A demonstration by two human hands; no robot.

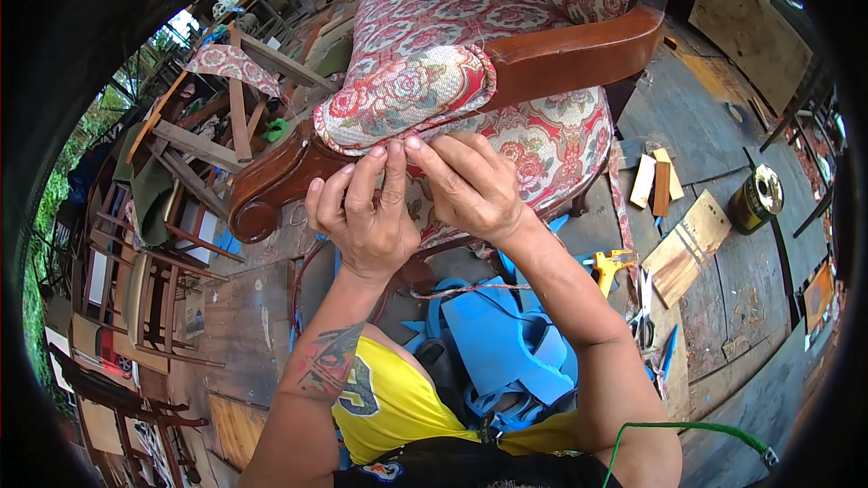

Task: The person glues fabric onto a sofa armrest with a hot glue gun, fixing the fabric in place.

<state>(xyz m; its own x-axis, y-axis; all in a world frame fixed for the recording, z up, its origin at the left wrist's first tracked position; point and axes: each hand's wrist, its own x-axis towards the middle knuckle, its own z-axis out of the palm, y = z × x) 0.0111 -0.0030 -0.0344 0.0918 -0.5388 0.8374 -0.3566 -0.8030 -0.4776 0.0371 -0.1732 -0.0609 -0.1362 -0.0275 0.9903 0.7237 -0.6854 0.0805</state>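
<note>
Over the feed I see the floral armrest pad [402, 95] on the wooden sofa arm [579, 50], just beyond my left hand [366, 217] and right hand [475, 185], about equally near its lower edge, its long axis slanting up rightward, each grip narrow, whatever it pinches I cannot tell.

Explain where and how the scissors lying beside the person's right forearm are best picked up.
Take the scissors by the dark handle loops, probably coming from above and the near side with the right hand. They seem to lie flat, loops at the near end and pale blades pointing away, so the loops likely offer a safer grip.
</note>
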